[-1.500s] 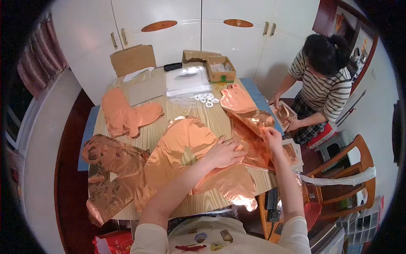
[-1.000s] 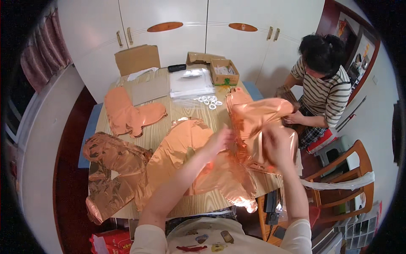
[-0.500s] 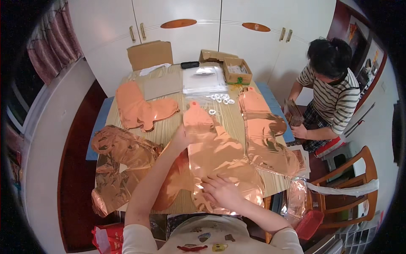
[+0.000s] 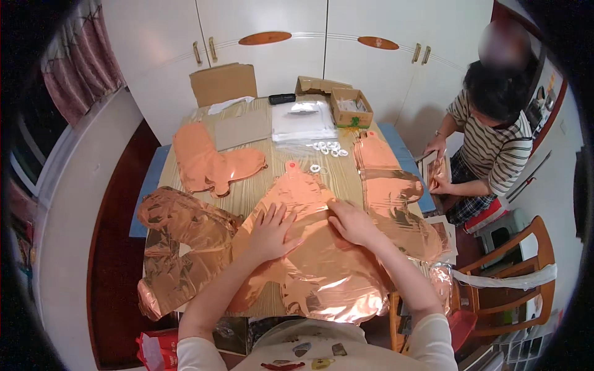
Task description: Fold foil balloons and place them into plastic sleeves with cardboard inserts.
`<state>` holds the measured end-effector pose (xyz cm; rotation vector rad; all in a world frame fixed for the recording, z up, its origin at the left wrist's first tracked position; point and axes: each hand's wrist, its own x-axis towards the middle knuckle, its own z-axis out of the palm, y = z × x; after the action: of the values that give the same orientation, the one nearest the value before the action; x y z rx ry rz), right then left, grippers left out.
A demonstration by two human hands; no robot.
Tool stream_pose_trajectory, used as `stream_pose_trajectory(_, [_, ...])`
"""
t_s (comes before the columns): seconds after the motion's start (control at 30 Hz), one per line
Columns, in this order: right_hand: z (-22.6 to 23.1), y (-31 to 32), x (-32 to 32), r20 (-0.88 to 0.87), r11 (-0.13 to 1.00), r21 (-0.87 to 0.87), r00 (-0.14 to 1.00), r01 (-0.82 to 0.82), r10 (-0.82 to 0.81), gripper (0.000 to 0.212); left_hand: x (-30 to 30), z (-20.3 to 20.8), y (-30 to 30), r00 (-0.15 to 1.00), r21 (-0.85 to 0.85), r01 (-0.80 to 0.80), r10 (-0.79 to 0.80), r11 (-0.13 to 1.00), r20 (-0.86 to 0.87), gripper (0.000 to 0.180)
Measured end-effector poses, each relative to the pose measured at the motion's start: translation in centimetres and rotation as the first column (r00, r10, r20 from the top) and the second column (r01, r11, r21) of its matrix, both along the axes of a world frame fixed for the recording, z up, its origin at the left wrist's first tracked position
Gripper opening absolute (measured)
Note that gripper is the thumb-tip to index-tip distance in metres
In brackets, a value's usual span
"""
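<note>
In front of me a large flat rose-gold foil balloon point(image 4: 328, 266) covers the near middle of the table, its narrow tab pointing away from me. My left hand point(image 4: 272, 234) lies on the foil's left part, fingers spread. On its upper right part rests my right hand point(image 4: 354, 222), fingers stretched out and pressing lightly on the foil. Neither hand grips anything. More flat foil balloons lie around: one at the far left point(image 4: 213, 159), a crinkled one at the near left point(image 4: 189, 247), and another on the right point(image 4: 393, 198).
Beyond the foil are white rings point(image 4: 330, 148), a stack of clear plastic bags point(image 4: 302, 120), a grey board point(image 4: 242, 132), a black case point(image 4: 282, 99) and a cardboard box point(image 4: 352, 108). At right a person point(image 4: 492, 130) holds a flat packet, near a wooden chair point(image 4: 532, 278).
My left hand has slid back toward me and flattened on the foil. My right hand has moved away from me, up the balloon. The person at right has turned their packet.
</note>
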<state>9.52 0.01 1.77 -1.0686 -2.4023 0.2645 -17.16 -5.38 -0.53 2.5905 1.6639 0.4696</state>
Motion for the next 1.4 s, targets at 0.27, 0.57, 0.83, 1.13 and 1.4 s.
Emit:
stream_pose_trajectory(0.27, [-0.8,6.2,-2.7,0.113,1.000,-0.027,0.994,0.011,-0.008,0.031,-0.8,0.1,-0.4,0.999,0.029,-0.036,0.037,0.999,-0.017,0.074])
stream_pose_trajectory(0.57, [-2.6,13.2,-5.0,0.240,0.972,0.159,0.948,0.173,-0.208,0.028,-0.1,0.1,-0.1,0.999,0.073,-0.033,0.036,0.997,-0.034,0.074])
stream_pose_trajectory(0.83, [-1.7,9.6,-3.3,0.118,0.993,0.107,0.991,0.052,-0.064,0.029,-0.6,0.3,-0.1,0.999,0.042,-0.042,0.042,0.998,0.002,0.074])
stream_pose_trajectory(1.13, [-1.4,6.4,-1.9,0.038,0.985,-0.145,0.995,-0.090,0.097,0.038,-0.7,1.1,0.2,0.999,0.040,-0.019,0.021,0.999,-0.033,0.078])
stream_pose_trajectory(1.4, [-1.9,6.5,-1.3,0.110,0.990,-0.056,0.985,-0.128,0.134,0.045,-0.5,1.0,0.2,0.998,0.073,-0.001,0.005,0.997,-0.059,0.078])
